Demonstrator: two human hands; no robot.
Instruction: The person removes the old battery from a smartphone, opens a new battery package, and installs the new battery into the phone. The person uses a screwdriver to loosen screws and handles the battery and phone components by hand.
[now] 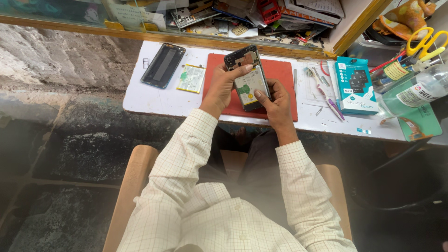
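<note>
— What are the hands holding?

— An opened smartphone (247, 79), its back cover off, with the battery and circuit board showing. It is being held tilted just above a red work mat (280, 74) on the white table (149, 98). The left hand (224, 86) is wrapping around the phone's left edge, fingertips curling over near the top. The right hand (277, 100) is gripping the lower right corner, thumb pressing on the battery face. Both are clamped on the phone.

— And what is lying around it?

— To the left of the mat, a loose battery (191, 78) is lying flat, and beyond it a dark phone back cover (163, 65). To the right, thin tools (322, 86) are lying beside a teal box (357, 86). Further right, a clear bottle (413, 93) is lying on its side, and yellow-handled scissors (427, 39) are standing in a holder.
</note>
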